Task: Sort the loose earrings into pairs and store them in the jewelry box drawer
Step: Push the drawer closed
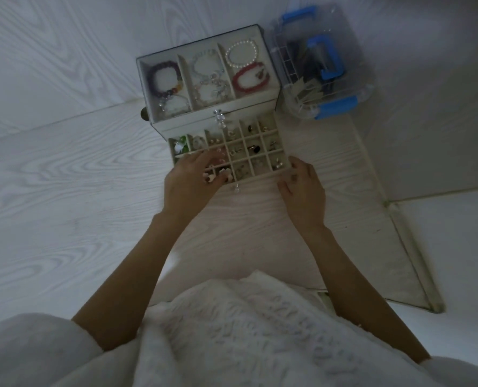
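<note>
Drawer's (260,174) earrings (271,145) too small

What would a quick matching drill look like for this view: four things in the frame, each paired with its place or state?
Things:
1. purple bracelet
2. red bracelet
3. drawer
4. clear bin

Places or states:
A. pulled out, grid compartments showing
B. left top compartment of the jewelry box
C. right of the jewelry box, blue latches
D. right top compartment, below a white bead bracelet

Pairs: 1-B, 2-D, 3-A, 4-C
</note>
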{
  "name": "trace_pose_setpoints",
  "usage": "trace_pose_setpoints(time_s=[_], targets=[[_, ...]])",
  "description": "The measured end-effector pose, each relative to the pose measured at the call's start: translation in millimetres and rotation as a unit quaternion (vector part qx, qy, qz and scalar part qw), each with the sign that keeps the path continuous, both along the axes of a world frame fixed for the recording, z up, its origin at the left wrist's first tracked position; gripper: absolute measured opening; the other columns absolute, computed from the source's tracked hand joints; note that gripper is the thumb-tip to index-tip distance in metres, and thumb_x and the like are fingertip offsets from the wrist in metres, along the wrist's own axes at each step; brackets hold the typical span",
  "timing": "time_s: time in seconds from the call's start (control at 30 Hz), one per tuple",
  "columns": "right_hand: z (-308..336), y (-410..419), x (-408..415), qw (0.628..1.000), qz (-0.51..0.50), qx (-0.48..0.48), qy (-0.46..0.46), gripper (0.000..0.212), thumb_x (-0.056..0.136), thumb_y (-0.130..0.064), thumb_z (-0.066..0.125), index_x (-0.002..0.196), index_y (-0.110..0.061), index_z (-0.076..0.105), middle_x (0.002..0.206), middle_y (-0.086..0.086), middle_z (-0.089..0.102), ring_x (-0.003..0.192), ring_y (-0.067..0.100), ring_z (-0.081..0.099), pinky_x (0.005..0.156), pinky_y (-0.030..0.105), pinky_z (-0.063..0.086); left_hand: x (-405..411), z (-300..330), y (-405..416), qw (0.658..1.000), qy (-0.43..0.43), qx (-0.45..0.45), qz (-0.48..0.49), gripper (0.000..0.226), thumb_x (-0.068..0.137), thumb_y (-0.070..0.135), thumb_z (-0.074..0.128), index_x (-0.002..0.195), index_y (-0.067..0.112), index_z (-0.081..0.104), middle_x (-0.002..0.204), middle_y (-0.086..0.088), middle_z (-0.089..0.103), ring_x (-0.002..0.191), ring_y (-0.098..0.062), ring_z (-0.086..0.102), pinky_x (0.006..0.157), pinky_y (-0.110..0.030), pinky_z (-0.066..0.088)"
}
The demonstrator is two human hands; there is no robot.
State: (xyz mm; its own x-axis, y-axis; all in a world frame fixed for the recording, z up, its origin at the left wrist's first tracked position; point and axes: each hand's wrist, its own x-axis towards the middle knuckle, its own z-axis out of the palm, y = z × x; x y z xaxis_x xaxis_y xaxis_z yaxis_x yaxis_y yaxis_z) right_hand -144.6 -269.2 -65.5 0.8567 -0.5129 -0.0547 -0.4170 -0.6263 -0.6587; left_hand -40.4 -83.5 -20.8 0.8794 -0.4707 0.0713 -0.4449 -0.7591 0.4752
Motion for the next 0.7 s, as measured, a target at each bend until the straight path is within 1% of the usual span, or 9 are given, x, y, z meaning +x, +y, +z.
trace_pose_setpoints(time_s=[0.07,0.13,0.17,0.27,0.33,0.47,0.57,0.63,0.7], targets=[[0,6,-3,1.0,-0.01,0.013,0.018,0.051,0.091,-0.02,0.056,0.138,-0.012,0.037,0.131,0.012,0.047,0.1,0.023,0.058,0.08,0.03,0.044,-5,-12,25,0.998,0.037,0.005,0.047,0.038,0.079,0.032,0.071,0.113,0.018,0.061,0.109,-0.007,0.065,0.098,-0.026,0.06,0.072,-0.032,0.046],[1,10,-3,0.999,-0.013,0.024,0.022,0.056,0.091,-0.02,0.057,0.14,-0.01,0.032,0.133,0.014,0.043,0.099,0.025,0.057,0.08,0.03,0.043,-7,-25,43,0.993,0.07,-0.025,0.089,0.049,0.077,0.028,0.074,0.12,0.013,0.056,0.115,-0.012,0.058,0.1,-0.027,0.057,0.077,-0.038,0.051],[1,12,-3,0.999,-0.013,0.031,0.02,0.058,0.09,-0.018,0.058,0.141,-0.009,0.031,0.134,0.015,0.041,0.1,0.026,0.056,0.081,0.029,0.042,-8,-29,49,0.988,0.087,-0.052,0.117,0.055,0.076,0.025,0.075,0.124,0.012,0.052,0.119,-0.013,0.054,0.102,-0.025,0.056,0.08,-0.038,0.052],[2,16,2,0.999,-0.01,0.042,0.018,0.06,0.09,-0.01,0.057,0.142,-0.003,0.028,0.135,0.019,0.037,0.107,0.027,0.053,0.086,0.019,0.035,-10,-36,58,0.957,0.183,-0.11,0.196,0.075,0.073,0.021,0.078,0.136,0.013,0.039,0.13,-0.012,0.044,0.103,-0.017,0.053,0.085,-0.029,0.049],[3,13,7,0.999,-0.006,0.038,0.022,0.058,0.09,-0.006,0.055,0.141,-0.001,0.029,0.135,0.021,0.037,0.112,0.028,0.05,0.09,0.017,0.033,-11,-40,58,0.949,0.221,-0.115,0.195,0.08,0.07,0.017,0.08,0.138,0.016,0.037,0.13,-0.01,0.045,0.096,-0.014,0.054,0.085,-0.029,0.05],[5,9,20,0.999,0.02,0.009,0.028,0.052,0.09,-0.001,0.051,0.139,-0.004,0.035,0.141,0.021,0.034,0.12,0.03,0.046,0.1,0.028,0.036,-3,-45,54,0.957,0.181,-0.11,0.199,0.073,0.064,0.015,0.081,0.129,0.017,0.048,0.115,-0.007,0.062,0.088,-0.018,0.063,0.078,-0.033,0.055],[5,8,32,0.997,0.066,-0.007,0.048,0.051,0.092,0.0,0.047,0.141,-0.007,0.035,0.15,0.022,0.02,0.132,0.03,0.034,0.104,0.026,0.029,11,-48,50,0.955,0.164,-0.125,0.213,0.068,0.065,0.02,0.082,0.126,0.016,0.052,0.113,-0.006,0.063,0.085,-0.015,0.064,0.077,-0.032,0.055],[4,6,43,0.997,0.072,0.004,0.037,0.051,0.091,0.001,0.048,0.14,-0.006,0.035,0.148,0.022,0.024,0.13,0.03,0.037,0.105,0.028,0.031,22,-50,48,0.953,0.156,-0.138,0.219,0.064,0.067,0.023,0.081,0.124,0.014,0.054,0.113,-0.006,0.062,0.087,-0.013,0.062,0.076,-0.027,0.054],[4,5,52,0.997,0.027,0.068,-0.001,0.05,0.09,0.003,0.05,0.137,-0.004,0.036,0.14,0.019,0.037,0.121,0.024,0.047,0.103,0.026,0.038,32,-52,47,0.943,0.158,-0.169,0.24,0.061,0.068,0.022,0.081,0.122,0.013,0.055,0.11,-0.005,0.065,0.09,-0.014,0.063,0.075,-0.022,0.052]])
